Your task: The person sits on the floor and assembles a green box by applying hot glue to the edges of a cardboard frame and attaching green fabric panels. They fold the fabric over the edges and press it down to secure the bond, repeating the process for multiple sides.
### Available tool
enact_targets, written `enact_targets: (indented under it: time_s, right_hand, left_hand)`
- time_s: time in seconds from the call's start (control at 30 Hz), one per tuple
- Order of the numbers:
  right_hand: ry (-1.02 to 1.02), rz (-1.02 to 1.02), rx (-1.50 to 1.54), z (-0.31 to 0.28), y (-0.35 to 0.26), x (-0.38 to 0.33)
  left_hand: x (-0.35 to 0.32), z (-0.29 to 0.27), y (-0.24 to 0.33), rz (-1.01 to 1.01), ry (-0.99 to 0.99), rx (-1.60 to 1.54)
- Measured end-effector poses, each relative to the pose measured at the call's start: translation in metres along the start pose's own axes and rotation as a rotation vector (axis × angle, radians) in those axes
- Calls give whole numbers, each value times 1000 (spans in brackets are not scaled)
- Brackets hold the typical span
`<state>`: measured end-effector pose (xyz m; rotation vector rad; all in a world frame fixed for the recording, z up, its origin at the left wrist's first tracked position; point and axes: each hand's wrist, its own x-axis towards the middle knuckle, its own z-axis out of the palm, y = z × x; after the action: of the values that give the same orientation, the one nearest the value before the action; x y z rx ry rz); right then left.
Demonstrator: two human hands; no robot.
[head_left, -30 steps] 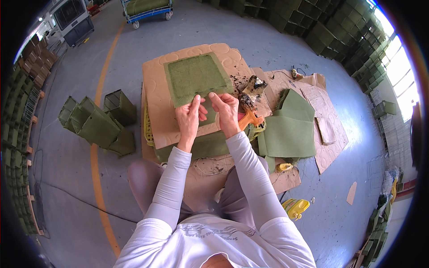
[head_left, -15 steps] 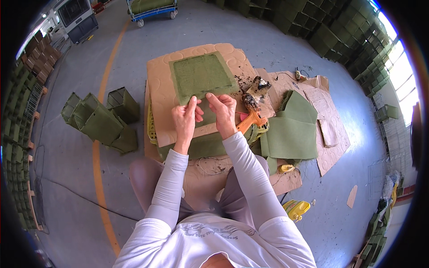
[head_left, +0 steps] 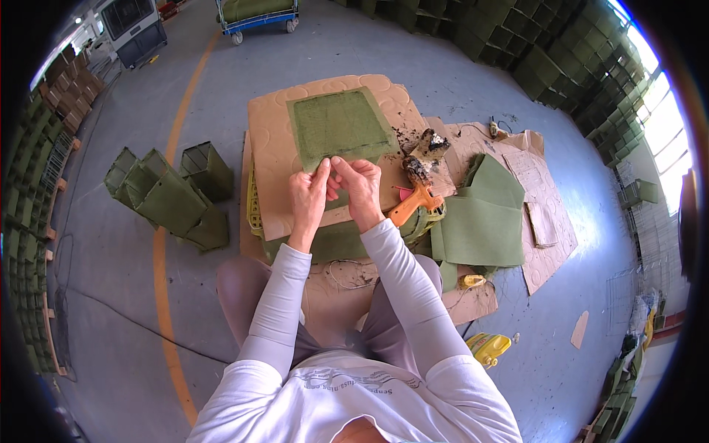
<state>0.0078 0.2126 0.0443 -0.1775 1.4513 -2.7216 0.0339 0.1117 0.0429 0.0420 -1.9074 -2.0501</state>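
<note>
both hands (head_left: 309,192) at the near edge of a green sheet (head_left: 341,120) — cardboard (head_left: 269,148) beneath

The green sheet (head_left: 340,122) looks like matt cloth.

Wide head-mounted fisheye view from above, downward, near the green sheet (head_left: 340,122)

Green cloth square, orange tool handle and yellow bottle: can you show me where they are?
Green cloth square (head_left: 341,120): head view, middle of its top face.
Orange tool handle (head_left: 417,202): head view, middle of its grip.
Yellow bottle (head_left: 487,348): head view, middle of its body.
</note>
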Motion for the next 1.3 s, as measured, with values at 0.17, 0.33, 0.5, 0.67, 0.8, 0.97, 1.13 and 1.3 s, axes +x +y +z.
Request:
enact_targets:
  time_s: [0.17, 0.33, 0.5, 0.67, 0.8, 0.97, 1.13, 1.3]
  right_hand:
    - [113, -43, -114, 1, 4, 1]
    - [123, -35, -90, 5, 3, -2]
    - [111, -42, -128, 0, 4, 0]
    - [105, -18, -130, 3, 2, -2]
    - [66, -18, -174, 0, -1, 0]
    - [53, -30, -117, -4, -6, -3]
    - [136, -47, -207, -7, -5, -5]
    - [27, -14, -52, -4, 0, -2]
  left_hand:
    - [-5, -10, 6, 13, 30, -22]
    - [-3, -14, 3, -14, 22, -28]
    - [-4, -13, 8, -1, 18, 3]
    - [-4, -18, 12, 56, 33, 79]
    - [-3, -17, 16, 56, 31, 104]
    - [-5, -19, 18, 54, 18, 122]
    - [-7, -18, 17, -26, 18, 109]
    - [-3, -23, 18, 16, 13, 118]
